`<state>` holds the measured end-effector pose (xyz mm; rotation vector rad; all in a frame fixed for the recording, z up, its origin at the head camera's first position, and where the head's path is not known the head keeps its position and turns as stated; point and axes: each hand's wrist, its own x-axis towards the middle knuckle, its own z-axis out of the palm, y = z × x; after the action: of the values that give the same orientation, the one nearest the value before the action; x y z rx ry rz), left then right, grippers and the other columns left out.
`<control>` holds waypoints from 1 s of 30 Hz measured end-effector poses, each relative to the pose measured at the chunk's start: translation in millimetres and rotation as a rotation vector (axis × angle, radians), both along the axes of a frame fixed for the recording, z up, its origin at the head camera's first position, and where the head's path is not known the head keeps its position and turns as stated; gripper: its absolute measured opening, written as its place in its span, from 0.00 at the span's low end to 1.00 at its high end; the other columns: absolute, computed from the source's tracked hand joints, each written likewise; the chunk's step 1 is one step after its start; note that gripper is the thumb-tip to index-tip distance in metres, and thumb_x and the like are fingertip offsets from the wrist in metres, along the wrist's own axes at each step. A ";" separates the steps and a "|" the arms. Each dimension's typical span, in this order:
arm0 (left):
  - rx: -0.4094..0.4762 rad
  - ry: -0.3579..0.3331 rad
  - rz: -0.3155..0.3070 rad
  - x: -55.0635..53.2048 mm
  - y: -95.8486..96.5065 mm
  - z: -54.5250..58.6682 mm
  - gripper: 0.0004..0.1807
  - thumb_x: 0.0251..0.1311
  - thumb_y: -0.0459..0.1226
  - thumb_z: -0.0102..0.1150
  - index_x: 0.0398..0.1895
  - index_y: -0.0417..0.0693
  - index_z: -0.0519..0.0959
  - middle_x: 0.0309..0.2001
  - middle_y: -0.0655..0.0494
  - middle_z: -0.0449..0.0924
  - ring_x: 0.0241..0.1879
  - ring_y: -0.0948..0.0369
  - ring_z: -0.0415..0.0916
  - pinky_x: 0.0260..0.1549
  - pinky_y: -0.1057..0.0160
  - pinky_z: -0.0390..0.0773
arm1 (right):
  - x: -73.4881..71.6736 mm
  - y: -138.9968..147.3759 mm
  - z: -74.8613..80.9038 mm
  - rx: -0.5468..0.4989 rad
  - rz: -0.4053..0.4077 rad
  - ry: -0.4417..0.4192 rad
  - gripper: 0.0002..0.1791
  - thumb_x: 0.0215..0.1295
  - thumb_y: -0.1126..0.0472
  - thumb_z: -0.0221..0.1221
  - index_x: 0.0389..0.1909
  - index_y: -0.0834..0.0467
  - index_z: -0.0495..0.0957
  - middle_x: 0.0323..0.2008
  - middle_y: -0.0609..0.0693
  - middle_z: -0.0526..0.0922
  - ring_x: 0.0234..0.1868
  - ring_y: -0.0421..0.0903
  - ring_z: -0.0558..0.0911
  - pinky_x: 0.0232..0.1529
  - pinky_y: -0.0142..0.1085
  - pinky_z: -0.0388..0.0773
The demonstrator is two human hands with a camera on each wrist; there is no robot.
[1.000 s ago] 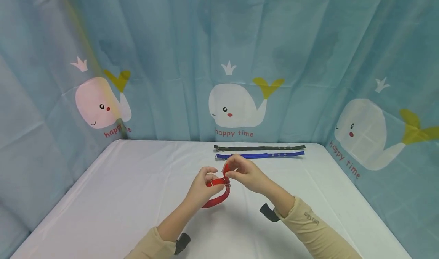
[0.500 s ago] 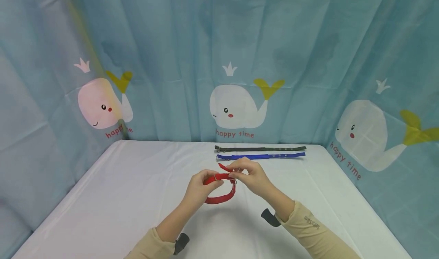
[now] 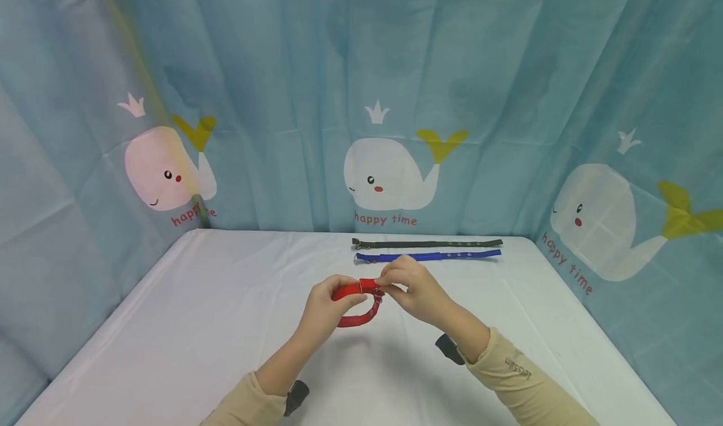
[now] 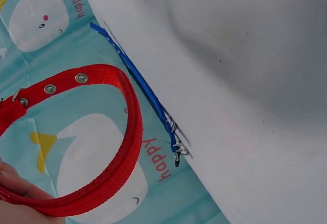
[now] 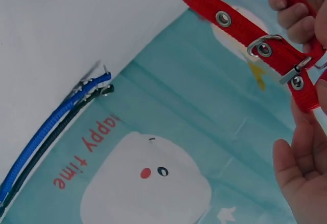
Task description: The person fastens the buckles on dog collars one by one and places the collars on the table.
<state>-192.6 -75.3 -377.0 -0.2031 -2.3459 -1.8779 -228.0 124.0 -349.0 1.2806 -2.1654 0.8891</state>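
Note:
A red pet collar (image 3: 358,320) is bent into a loop and held above the table between both hands. The left hand (image 3: 323,307) pinches the padded band on the left of the loop, thumb in front. At the loop's right, the right hand (image 3: 417,290) pinches the strap's end with thumb and fingers. In the right wrist view the strap passes through a metal buckle (image 5: 295,73), with a D-ring (image 5: 261,44) and metal eyelets along it. Left of the left wrist view, the red collar (image 4: 134,127) shows its open loop, with left-hand fingers at the lower corner.
A blue collar (image 3: 415,257) and a dark green collar (image 3: 429,244) lie straight and parallel near the back edge of the white table (image 3: 186,325). Blue curtains (image 3: 294,100) with printed whales surround the table's back and sides.
The strap's end first stood up in the right hand, then pointed left; now it lies along the band beside the left hand's fingers. Both hands stay close together, and the other collars remain in place.

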 end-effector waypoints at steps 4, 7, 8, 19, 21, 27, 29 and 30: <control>-0.012 0.023 -0.004 -0.4 -0.1 -1.7 0.14 0.55 0.34 0.70 0.42 0.38 0.80 0.36 0.52 0.81 0.37 0.56 0.76 0.39 0.58 0.80 | 0.4 -0.2 -0.5 0.050 -0.013 0.055 0.11 0.48 0.78 0.69 0.30 0.62 0.85 0.31 0.51 0.83 0.36 0.46 0.76 0.33 0.31 0.77; -0.021 0.026 0.002 -0.5 -0.1 -2.8 0.13 0.55 0.34 0.69 0.42 0.38 0.80 0.36 0.52 0.81 0.37 0.56 0.76 0.39 0.58 0.80 | 1.1 -1.4 -1.4 0.077 -0.027 0.100 0.11 0.47 0.79 0.69 0.30 0.62 0.84 0.30 0.51 0.83 0.35 0.46 0.77 0.33 0.31 0.78; -0.020 0.025 0.004 -0.4 -0.1 -3.0 0.13 0.55 0.34 0.69 0.42 0.38 0.80 0.36 0.52 0.81 0.37 0.56 0.76 0.39 0.58 0.80 | 1.1 -2.1 -1.8 0.085 -0.033 0.119 0.11 0.47 0.78 0.69 0.30 0.63 0.84 0.30 0.52 0.83 0.35 0.47 0.77 0.33 0.31 0.78; -0.069 0.043 0.020 -1.3 -3.5 -2.1 0.14 0.54 0.36 0.70 0.43 0.39 0.80 0.38 0.52 0.81 0.38 0.56 0.77 0.39 0.57 0.81 | 0.7 -7.1 -4.1 0.100 -0.064 0.135 0.11 0.47 0.76 0.70 0.31 0.61 0.85 0.31 0.51 0.83 0.36 0.47 0.76 0.35 0.31 0.78; -0.075 0.041 0.020 -1.5 -4.7 -2.6 0.14 0.55 0.36 0.70 0.43 0.39 0.80 0.38 0.52 0.81 0.38 0.56 0.77 0.39 0.57 0.81 | 1.1 -7.5 -4.8 0.088 -0.060 0.092 0.11 0.48 0.76 0.70 0.32 0.62 0.85 0.32 0.51 0.83 0.37 0.46 0.76 0.35 0.31 0.78; -0.081 0.039 0.024 -1.0 -7.2 -3.8 0.14 0.55 0.36 0.70 0.43 0.39 0.80 0.38 0.52 0.81 0.39 0.55 0.77 0.40 0.57 0.81 | 1.1 -9.0 -7.4 0.058 -0.039 0.007 0.11 0.50 0.76 0.69 0.34 0.63 0.85 0.33 0.51 0.83 0.38 0.46 0.76 0.37 0.31 0.78; -0.080 0.036 0.028 -1.2 -7.6 -4.1 0.14 0.55 0.36 0.70 0.43 0.39 0.80 0.38 0.52 0.81 0.39 0.56 0.77 0.40 0.57 0.81 | 0.7 -9.1 -8.1 0.047 -0.033 -0.009 0.11 0.50 0.76 0.69 0.35 0.63 0.85 0.33 0.51 0.83 0.39 0.47 0.76 0.36 0.32 0.78; -0.078 0.034 0.030 -1.3 -7.7 -4.3 0.14 0.55 0.36 0.70 0.43 0.40 0.81 0.38 0.52 0.82 0.39 0.55 0.77 0.40 0.57 0.81 | 0.5 -9.0 -8.3 0.042 -0.028 -0.018 0.11 0.50 0.76 0.69 0.35 0.63 0.85 0.34 0.51 0.83 0.39 0.47 0.76 0.37 0.32 0.77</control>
<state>-193.9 -83.0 -381.2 -0.2049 -2.3882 -1.7570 -227.4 115.0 -357.3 1.2630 -2.2217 0.8517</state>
